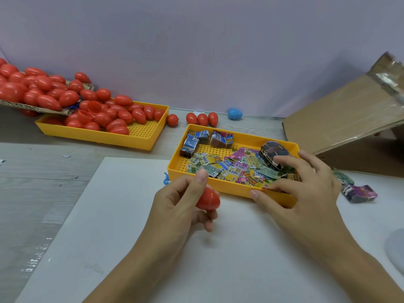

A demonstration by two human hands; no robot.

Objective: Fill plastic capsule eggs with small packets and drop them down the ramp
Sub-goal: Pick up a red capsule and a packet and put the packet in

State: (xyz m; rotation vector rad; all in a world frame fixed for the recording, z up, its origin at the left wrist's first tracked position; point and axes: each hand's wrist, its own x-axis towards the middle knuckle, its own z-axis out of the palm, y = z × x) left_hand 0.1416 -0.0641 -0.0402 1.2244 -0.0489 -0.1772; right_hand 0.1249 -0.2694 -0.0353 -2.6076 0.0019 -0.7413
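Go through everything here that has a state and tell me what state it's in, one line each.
left hand: grips a red egg, egg looks closed
right hand: fingers spread over the packet tray, holding nothing
packet tray: partly filled with flat packets
egg tray: partly filled, one open half on top
blue egg: closed, lying by the wall
cardboard ramp: tilted, bare
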